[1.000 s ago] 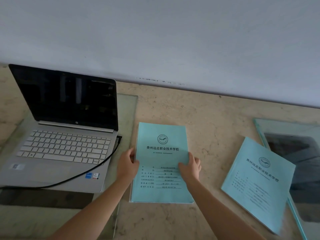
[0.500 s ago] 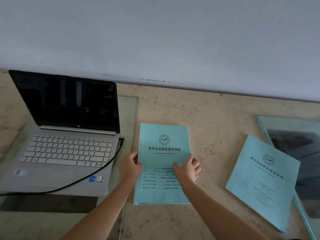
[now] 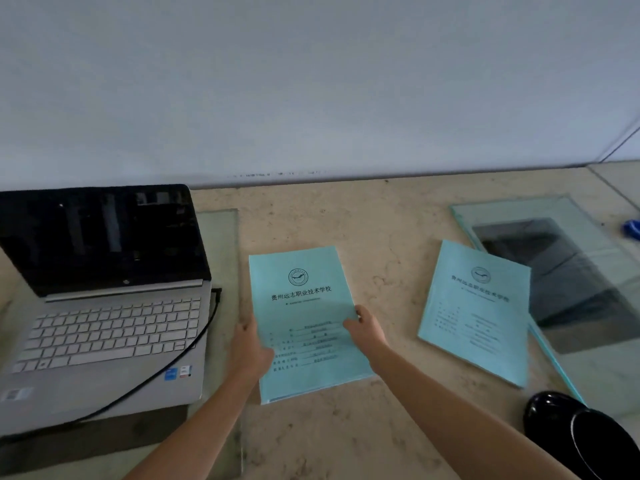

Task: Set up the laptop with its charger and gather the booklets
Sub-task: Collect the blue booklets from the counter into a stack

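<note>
A silver laptop (image 3: 104, 327) stands with its lid up and a dark screen at the left. A black charger cable (image 3: 180, 358) runs from its right side across the front corner. A light blue booklet (image 3: 304, 306) lies in the middle of the table, slightly turned. My left hand (image 3: 249, 344) grips its left edge and my right hand (image 3: 367, 330) grips its right edge. A second light blue booklet (image 3: 478, 306) lies flat to the right, untouched.
A beige stone table (image 3: 381, 230) meets a pale wall at the back. One glass pane (image 3: 221, 244) lies under the laptop, another (image 3: 568, 271) at the right under the second booklet's edge. A black glossy object (image 3: 581, 431) sits at bottom right; a blue item (image 3: 632, 228) far right.
The view has swung to the right, revealing more of the right glass pane and the black object. The middle booklet has turned slightly clockwise between my hands, and my right hand has shifted to its edge.
</note>
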